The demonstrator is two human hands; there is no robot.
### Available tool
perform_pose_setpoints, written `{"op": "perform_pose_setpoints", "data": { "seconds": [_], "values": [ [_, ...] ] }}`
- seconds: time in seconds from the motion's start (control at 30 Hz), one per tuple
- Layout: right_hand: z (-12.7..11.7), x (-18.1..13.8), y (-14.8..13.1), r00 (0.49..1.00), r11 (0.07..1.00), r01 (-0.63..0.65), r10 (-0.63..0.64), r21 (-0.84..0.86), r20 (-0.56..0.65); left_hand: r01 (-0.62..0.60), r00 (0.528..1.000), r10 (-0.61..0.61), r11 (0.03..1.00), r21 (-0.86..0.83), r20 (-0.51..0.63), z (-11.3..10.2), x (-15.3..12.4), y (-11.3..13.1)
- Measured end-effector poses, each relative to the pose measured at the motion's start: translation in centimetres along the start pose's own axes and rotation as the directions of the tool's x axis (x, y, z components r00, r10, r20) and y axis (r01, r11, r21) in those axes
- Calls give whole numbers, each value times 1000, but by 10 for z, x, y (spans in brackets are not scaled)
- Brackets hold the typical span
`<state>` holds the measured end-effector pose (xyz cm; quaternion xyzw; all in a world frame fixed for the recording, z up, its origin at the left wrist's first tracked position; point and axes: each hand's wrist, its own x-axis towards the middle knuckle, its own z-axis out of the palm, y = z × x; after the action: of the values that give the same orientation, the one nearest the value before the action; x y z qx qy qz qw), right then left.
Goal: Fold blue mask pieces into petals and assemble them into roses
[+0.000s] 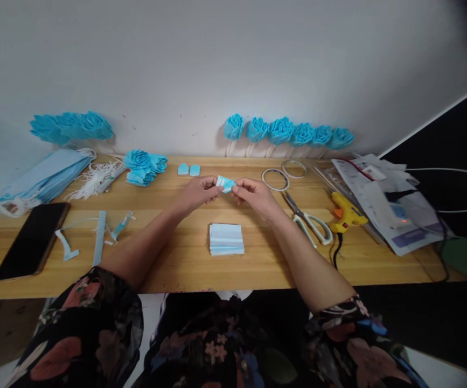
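Note:
My left hand [198,192] and my right hand [253,195] meet above the middle of the wooden table [185,258]. Both pinch a small folded blue mask piece [225,184] between fingertips, one hand at each end. A neat stack of cut blue-and-white mask squares [226,238] lies on the table just below my hands. Two small blue petal shapes [189,169] rest farther back, near the wall.
A black phone [33,238] and blue strip scraps [98,233] lie at left, with a mask pile [45,180] and blue fabric roses [144,166]. Right of my hands: scissors [309,218], yellow glue gun [346,212], tape rings [276,179], papers [382,205]. Roses [290,131] line the wall.

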<state>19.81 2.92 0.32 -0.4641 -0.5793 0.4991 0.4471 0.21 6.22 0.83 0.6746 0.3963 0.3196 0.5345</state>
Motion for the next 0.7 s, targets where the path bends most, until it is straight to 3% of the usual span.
{"op": "perform_pose_setpoints", "data": {
  "seconds": [0.13,0.23,0.37,0.43,0.5,0.7],
  "values": [
    [1,0,1,999,999,-13,14,-32,30,-15,999,16,1000,17,-41,1,0,-1],
    [2,1,3,1000,999,15,-15,-44,-10,-96,981,102,995,40,-162,4,0,1],
    [2,2,6,988,993,73,-84,-95,-129,-225,874,297,949,222,-384,11,-4,5],
    [3,2,6,980,989,91,-110,-120,-165,-253,847,390,894,370,-362,16,-7,6],
    [4,1,5,975,985,105,-129,-136,-180,-271,849,436,844,462,-299,19,-10,6],
    [12,-2,3,978,981,122,-145,-154,-148,-178,890,356,847,501,-285,22,-11,1]
  ]
}}
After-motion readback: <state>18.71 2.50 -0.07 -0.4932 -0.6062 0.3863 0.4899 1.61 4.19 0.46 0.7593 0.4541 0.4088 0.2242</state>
